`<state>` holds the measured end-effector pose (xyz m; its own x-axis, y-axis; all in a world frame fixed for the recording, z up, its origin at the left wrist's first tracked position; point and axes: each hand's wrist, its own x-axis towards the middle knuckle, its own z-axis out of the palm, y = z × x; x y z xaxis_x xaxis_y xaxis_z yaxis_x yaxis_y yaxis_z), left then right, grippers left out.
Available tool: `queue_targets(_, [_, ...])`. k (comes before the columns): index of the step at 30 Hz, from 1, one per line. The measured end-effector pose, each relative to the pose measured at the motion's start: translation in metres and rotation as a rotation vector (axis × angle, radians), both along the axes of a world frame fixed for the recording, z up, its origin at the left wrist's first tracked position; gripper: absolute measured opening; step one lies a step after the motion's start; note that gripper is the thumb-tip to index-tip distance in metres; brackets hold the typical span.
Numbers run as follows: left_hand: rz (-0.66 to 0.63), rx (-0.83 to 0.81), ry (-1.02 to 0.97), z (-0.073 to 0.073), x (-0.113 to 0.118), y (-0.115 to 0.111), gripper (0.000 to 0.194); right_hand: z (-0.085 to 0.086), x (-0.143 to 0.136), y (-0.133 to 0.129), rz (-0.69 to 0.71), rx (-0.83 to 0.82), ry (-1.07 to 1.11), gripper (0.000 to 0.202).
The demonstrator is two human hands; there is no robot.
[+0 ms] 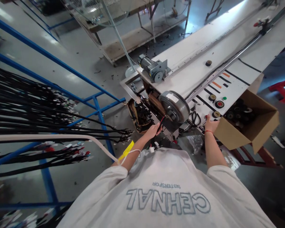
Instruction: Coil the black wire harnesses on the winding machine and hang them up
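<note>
Below the large dark wheel (174, 107) at the table's near corner, my left hand (155, 130) is closed around a dark cable (159, 127) with a bit of red at its upper end. White connectors (152, 149) hang just below that hand, close to my shirt. My right hand (211, 124) rests at the edge of the white table (197, 72), fingers apart, beside a tape roll (216, 114) and a small red button (206, 117). Whether its fingertips touch the button cannot be told. Nothing shows in its grasp.
An open cardboard box (263, 126) with dark rolls stands right of my right hand. Black cable bundles (38, 101) hang over a blue rack (98, 109) at the left. A motor (148, 65) sits on the table's far left corner. Clear plastic bags (194, 144) lie between my arms.
</note>
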<state>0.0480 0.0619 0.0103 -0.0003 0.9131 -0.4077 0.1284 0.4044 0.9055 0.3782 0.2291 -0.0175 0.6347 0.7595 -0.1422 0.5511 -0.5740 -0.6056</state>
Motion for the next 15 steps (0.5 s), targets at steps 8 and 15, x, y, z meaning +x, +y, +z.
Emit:
queue_targets(8, [-0.003,0.004,0.133,0.002,-0.012,0.007,0.067,0.003,-0.002,0.000,-0.016,-0.026,0.002,0.090])
queue_targets(15, [0.039,-0.016,0.069,0.006,-0.001,0.030,0.064,0.000,-0.002,0.000,-0.020,-0.014,0.008,0.090])
